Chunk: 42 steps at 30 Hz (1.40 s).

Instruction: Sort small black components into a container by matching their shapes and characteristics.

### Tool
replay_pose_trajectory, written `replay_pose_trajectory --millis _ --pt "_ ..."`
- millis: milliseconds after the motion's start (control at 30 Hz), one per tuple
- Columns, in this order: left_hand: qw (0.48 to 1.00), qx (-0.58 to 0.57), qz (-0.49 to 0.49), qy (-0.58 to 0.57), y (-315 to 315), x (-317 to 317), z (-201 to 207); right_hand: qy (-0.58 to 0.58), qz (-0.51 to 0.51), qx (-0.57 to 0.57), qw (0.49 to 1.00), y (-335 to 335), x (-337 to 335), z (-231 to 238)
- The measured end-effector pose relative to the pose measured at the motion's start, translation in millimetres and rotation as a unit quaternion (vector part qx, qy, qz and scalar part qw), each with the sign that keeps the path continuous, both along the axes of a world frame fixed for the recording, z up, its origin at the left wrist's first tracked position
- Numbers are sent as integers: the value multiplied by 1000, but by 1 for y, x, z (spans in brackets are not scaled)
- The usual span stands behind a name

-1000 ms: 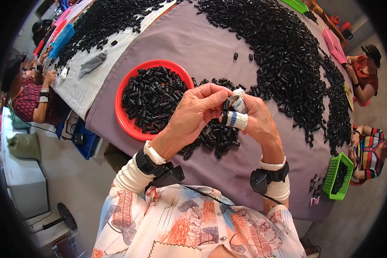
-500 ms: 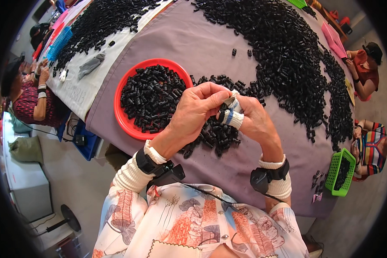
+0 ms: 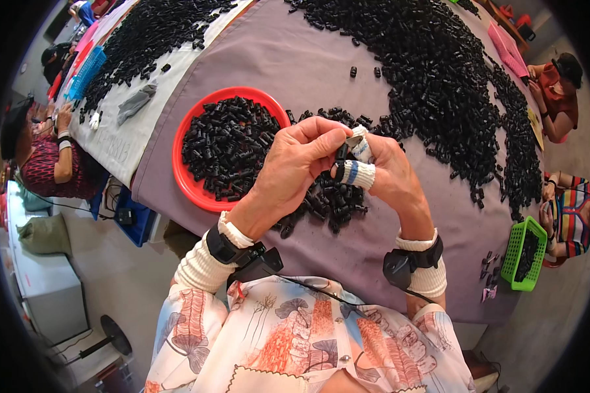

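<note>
In front of me, above a heap of small black plastic parts [image 3: 334, 203], my two hands meet. My left hand [image 3: 295, 164] is closed, thumb and forefinger pinching one small black plastic part [image 3: 341, 153]. My right hand [image 3: 400, 177] is closed beside it, with white knitted finger sleeves [image 3: 358, 174] striped in blue on its thumb and forefinger. A small grey, blade-like piece [image 3: 354, 140] shows between the right fingers, against the black part. Its exact kind is hard to make out. Close by the left hand sits a red round basin [image 3: 181, 167] filled with similar black parts.
A large pile of black parts [image 3: 439, 98] spreads over the mauve cloth [image 3: 275, 59]. At the right edge stands a green basket [image 3: 514, 262]. Other people [image 3: 52, 157] work around the table. A grey cloth [image 3: 137, 103] lies on the white cover at left.
The pinched black part shows more clearly between my fingers, and my right thumb has shifted slightly right. Both hands otherwise keep nearly the same place; the view has moved a little.
</note>
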<state>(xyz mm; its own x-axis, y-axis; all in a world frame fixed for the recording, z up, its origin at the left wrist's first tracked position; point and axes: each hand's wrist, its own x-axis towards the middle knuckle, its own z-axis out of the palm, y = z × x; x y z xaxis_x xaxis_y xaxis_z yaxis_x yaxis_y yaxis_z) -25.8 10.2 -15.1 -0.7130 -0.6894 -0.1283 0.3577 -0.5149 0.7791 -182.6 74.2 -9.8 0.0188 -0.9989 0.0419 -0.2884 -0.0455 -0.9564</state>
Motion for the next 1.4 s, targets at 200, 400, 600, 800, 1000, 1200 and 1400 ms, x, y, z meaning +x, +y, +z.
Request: replay_pose_trajectory --millis 200,400,600,800,1000,1200,1400 --pt "1000 -16 7 -9 -1 -1 -4 -4 -11 3 1000 1 2 -5" --pt "1000 4 -1 -1 -1 -1 -5 24 -11 -20 999 2 2 -9" --pt "1000 3 -7 23 1 3 0 -82 -65 17 994 3 7 0" --pt "997 52 -24 53 -5 5 -7 -103 -80 32 991 4 8 6" --pt "988 85 -51 118 -5 6 -13 -69 -69 41 994 3 7 4" --pt "985 95 -49 137 -4 5 -13 -54 -58 35 996 1 9 2" --pt "991 86 -41 97 -2 3 -13 -54 -59 26 996 2 7 4"
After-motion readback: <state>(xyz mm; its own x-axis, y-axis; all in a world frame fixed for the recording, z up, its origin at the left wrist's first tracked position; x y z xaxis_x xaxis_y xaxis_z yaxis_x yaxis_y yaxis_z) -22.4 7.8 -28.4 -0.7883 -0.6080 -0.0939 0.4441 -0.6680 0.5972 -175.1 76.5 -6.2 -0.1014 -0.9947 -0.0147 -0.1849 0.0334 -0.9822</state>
